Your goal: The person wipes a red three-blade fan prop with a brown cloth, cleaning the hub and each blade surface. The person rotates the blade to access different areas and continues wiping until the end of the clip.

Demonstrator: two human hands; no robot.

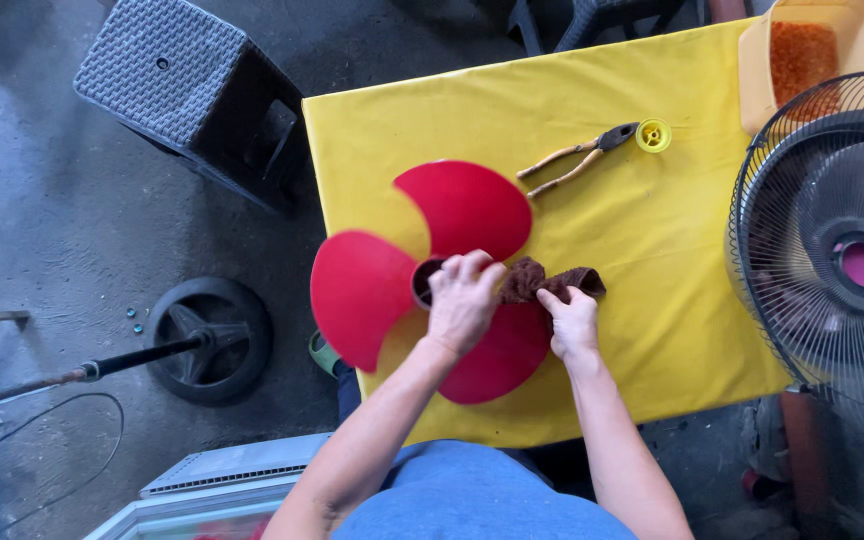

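On a yellow-covered table (632,240), wiping a red three-bladed fan propeller (422,280): left hand (462,300) clamped over its hub, right hand (572,322) pinching a brown rag (542,280) against one blade, calling next for turning to unwiped blades.

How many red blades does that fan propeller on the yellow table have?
3: one at the top, one at the left, one at the bottom partly under the hands and brown cloth.

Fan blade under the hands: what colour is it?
Red fan blade, three lobes, clearest in the head view.
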